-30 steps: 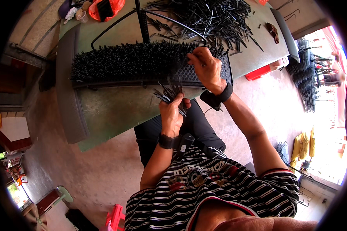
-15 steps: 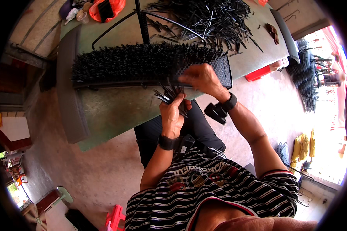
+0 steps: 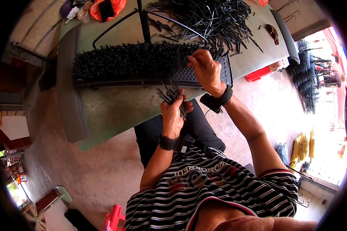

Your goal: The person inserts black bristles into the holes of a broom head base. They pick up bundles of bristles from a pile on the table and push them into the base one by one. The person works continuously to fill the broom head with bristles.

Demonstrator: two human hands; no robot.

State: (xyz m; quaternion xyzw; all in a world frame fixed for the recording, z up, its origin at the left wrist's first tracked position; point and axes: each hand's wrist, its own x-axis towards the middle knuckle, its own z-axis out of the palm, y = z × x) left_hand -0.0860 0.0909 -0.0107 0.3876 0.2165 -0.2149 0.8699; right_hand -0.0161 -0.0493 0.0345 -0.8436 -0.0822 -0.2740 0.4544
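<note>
A long black perforated panel (image 3: 224, 70) lies across the table. Black bristle-like strips (image 3: 119, 61) stand densely over most of it, while holes show bare toward its right end. Below its front edge, my left hand (image 3: 172, 112) is closed around a fanned bunch of thin black strips (image 3: 171, 92). My right hand (image 3: 208, 73) is over the panel's bare right part, thumb and fingers pinched together. Whatever sits in that pinch is too small or blurred to make out.
A large heap of loose black strips (image 3: 216, 23) covers the far side of the green table (image 3: 108, 119). Behind the panel rises a black metal frame (image 3: 144, 27). An orange-red bag (image 3: 117, 8) lies far left. Stacked black racks (image 3: 304, 77) stand at right.
My right hand has moved up and slightly right, from near the left hand to above the panel. My left hand keeps the bunch in nearly the same place.
</note>
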